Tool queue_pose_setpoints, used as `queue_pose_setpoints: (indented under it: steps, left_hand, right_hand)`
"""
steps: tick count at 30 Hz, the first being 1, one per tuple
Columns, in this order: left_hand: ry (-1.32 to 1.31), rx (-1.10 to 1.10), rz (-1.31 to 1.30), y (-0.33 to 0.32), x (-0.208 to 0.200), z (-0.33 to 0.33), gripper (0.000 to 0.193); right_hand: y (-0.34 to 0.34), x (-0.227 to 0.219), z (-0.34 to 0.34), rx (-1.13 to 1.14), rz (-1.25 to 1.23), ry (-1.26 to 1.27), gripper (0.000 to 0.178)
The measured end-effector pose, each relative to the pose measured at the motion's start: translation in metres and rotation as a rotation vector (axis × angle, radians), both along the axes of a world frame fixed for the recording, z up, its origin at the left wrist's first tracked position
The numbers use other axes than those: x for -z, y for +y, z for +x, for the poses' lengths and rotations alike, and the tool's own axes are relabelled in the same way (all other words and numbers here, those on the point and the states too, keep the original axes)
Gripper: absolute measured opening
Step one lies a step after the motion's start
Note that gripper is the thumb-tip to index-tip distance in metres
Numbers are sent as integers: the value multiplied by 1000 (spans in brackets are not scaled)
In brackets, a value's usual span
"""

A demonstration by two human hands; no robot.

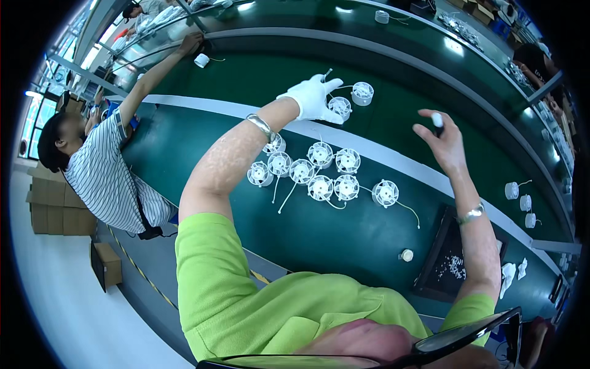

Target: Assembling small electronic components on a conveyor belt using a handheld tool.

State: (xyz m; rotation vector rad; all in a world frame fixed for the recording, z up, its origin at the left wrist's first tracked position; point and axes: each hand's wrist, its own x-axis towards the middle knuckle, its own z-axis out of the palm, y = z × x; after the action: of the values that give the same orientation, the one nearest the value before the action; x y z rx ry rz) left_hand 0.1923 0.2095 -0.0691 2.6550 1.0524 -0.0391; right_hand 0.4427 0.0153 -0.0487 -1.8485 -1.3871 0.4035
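Note:
My left hand point(312, 99), in a white glove, reaches out over the far green surface. Its fingers and thumb are round the left side of a white round fan housing point(340, 109) with open spokes. Just right of that stands another fan housing point(362, 93), with a thin cable beside it. My right hand point(447, 142) is raised farther right, its thumb and forefinger apart. In its curled fingers is a small white-and-black object point(437, 121) whose kind I cannot make out. Several more fan housings point(320, 154) with trailing cables stand grouped on the nearer green table.
A pale rail point(393, 150) divides the nearer table from the far strip. At right lies a black tray point(439, 270) with small white pieces, near a small round pot point(406, 254). Three white housings point(512, 190) stand far right. A co-worker in stripes point(101, 178) reaches in at left.

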Motion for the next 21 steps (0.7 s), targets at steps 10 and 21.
queue_pose_setpoints:
  steps: [10,21]
  left_hand:
    - [63,61,79,-26,14,24,61]
    - [30,114,185,-9,27,0,54]
  right_hand:
    - [159,70,-46,-303,-288,-273,74]
    - [92,37,-24,-127,-152,-266,53]
